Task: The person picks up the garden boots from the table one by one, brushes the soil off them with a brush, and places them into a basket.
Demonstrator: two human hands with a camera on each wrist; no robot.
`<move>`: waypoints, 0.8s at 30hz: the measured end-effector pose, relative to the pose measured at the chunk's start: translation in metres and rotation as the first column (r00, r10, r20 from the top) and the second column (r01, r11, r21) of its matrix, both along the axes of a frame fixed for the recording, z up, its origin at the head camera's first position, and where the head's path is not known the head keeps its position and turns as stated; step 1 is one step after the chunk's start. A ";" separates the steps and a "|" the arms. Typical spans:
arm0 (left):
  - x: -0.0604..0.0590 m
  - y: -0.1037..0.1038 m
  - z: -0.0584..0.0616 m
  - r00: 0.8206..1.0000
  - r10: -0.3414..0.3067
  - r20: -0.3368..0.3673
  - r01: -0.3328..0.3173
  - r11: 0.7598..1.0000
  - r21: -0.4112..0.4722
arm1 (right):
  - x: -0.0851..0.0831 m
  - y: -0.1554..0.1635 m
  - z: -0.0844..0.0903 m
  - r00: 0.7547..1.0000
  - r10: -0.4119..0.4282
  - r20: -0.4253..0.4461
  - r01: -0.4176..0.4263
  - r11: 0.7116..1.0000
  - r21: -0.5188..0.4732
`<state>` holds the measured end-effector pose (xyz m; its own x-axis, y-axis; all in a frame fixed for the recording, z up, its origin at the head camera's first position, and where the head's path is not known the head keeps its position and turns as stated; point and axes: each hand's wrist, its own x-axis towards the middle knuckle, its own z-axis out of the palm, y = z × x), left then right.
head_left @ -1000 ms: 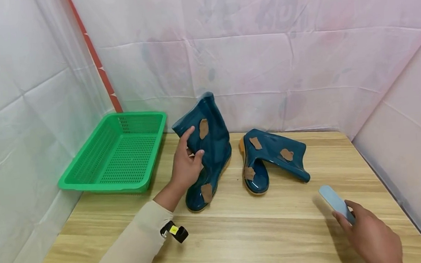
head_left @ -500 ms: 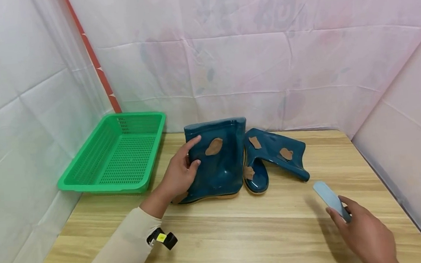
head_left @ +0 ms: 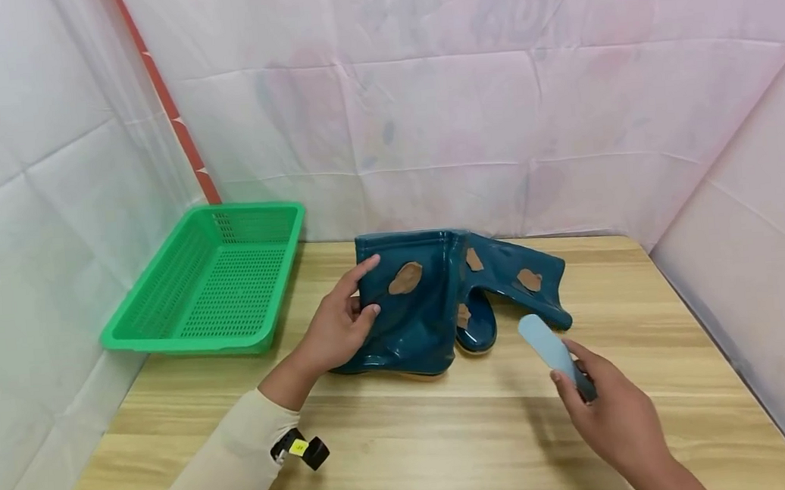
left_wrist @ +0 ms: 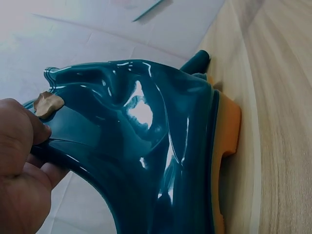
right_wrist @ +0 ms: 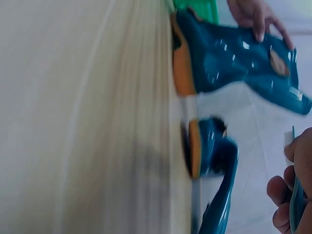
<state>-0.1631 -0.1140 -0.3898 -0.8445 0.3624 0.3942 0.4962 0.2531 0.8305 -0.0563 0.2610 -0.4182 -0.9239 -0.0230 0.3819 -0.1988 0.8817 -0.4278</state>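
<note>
Two dark teal rubber boots with tan soles and brown patches lie on the wooden table (head_left: 447, 438). My left hand (head_left: 338, 323) grips the shaft of the near boot (head_left: 414, 315), which lies on its side; the left wrist view shows the thumb on the boot (left_wrist: 146, 146) beside a brown patch. The second boot (head_left: 515, 286) lies behind it, partly hidden. My right hand (head_left: 605, 408) holds a light blue flat brush (head_left: 546, 349) just right of the boots. The right wrist view is blurred but shows both boots (right_wrist: 234, 53) and the brush's edge (right_wrist: 295, 195).
A green perforated plastic basket (head_left: 213, 280) sits at the table's back left corner, with nothing in it. White sheeting walls in the back and both sides. A red strip (head_left: 167, 101) runs up the left corner. A small black clip (head_left: 304, 450) hangs at my left sleeve.
My left hand has tipped the near boot from upright onto its side, in front of the other boot. My right hand has brought the blue brush up and leftwards to the boots.
</note>
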 end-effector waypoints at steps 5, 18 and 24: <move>0.002 0.000 0.002 0.996 -0.002 0.090 -0.002 0.999 0.040 | -0.007 -0.031 0.007 0.991 0.124 -0.043 -0.124 0.992 -0.005; 0.008 0.001 -0.001 0.991 -0.001 0.132 -0.004 0.999 0.038 | -0.040 -0.097 0.027 0.902 0.361 -0.235 -0.347 0.932 0.100; 0.010 0.000 -0.002 0.994 0.007 0.109 -0.011 0.999 0.040 | -0.055 -0.116 0.026 0.879 0.378 -0.291 -0.350 0.925 0.144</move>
